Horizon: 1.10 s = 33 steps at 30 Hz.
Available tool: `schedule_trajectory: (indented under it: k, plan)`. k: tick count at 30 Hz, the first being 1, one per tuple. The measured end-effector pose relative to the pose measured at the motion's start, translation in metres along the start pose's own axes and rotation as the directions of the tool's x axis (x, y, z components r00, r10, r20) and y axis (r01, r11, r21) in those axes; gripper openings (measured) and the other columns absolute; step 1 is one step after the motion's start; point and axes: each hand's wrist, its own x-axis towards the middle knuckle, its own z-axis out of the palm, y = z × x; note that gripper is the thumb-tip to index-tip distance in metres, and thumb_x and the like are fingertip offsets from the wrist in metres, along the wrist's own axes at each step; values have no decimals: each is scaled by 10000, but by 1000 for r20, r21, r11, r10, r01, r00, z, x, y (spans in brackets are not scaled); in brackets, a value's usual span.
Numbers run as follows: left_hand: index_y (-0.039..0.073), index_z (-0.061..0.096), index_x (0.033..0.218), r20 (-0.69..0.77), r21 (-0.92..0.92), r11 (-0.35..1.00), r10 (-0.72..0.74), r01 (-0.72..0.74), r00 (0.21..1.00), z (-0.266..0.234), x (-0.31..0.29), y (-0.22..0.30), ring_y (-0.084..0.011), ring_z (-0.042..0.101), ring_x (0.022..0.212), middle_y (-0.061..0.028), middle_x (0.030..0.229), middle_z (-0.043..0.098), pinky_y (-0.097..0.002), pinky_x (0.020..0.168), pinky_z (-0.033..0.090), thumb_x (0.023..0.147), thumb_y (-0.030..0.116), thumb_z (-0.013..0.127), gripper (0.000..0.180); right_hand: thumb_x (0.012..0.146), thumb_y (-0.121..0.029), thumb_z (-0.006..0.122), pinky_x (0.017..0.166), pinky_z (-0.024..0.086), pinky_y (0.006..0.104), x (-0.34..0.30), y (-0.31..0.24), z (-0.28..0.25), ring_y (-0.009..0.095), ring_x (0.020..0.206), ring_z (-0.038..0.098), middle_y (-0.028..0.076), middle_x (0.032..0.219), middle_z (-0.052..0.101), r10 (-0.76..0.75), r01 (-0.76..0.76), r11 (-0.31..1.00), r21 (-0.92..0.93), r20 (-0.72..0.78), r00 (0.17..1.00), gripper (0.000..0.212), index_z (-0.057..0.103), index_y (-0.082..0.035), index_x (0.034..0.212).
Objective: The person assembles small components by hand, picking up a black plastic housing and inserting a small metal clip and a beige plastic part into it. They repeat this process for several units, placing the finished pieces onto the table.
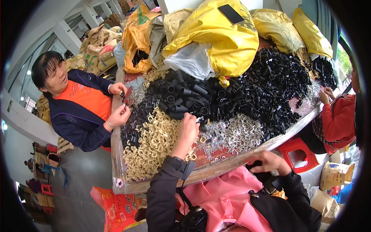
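My left hand [188, 133] reaches out over the table, its fingers closed in a pinch at the near edge of the black plastic tubes [178, 108]. A small shiny bit shows at its fingertips, too little to name. Under and left of that wrist lies a heap of cream curved plastic pieces [150, 141]; to its right spread silvery metal clips [241, 133]. My right hand [267, 161] is at the table's near edge above my pink apron [228, 193], its fingers curled over something dark that I cannot make out.
A wooden-rimmed table [220, 169] carries a large mound of black parts [278, 77]. Behind stand yellow sacks [216, 34], a phone [231, 14] on one. Co-workers sit left, a person in a dark jacket [79, 131], and right, a red sleeve [340, 120]. A red stool [297, 154] stands right.
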Motion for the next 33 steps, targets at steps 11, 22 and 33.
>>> schedule_trajectory:
  k: [11, 22, 33]
  plan:
    - [50, 428, 1084, 534, -732, -495, 12, 468, 846, -37, -102, -12, -169, 569, 692, -139, 897, 547, -219, 542, 469, 809, 90, 497, 286, 704, -120, 529, 521, 428, 380, 119, 10, 56, 288, 603, 522, 104, 677, 487, -238, 127, 872, -473, -185, 953, 75, 525, -53, 736]
    - [58, 442, 1067, 530, -709, -543, 11, 450, 848, -12, -127, -10, -164, 571, 686, -127, 878, 561, -238, 536, 480, 818, 154, 498, 273, 672, -109, 497, 457, 458, 351, 129, 2, 79, 246, 512, 534, 91, 662, 482, -227, 31, 729, -684, -199, 953, 65, 475, -50, 655]
    - [65, 490, 979, 538, -747, -451, 21, 488, 843, -16, -116, 23, -118, 556, 663, -70, 813, 565, -215, 561, 453, 774, 93, 562, 219, 756, -105, 500, 487, 441, 293, 130, 8, 69, 163, 499, 515, 63, 674, 516, -133, 79, 973, -216, -248, 959, 77, 500, -31, 734]
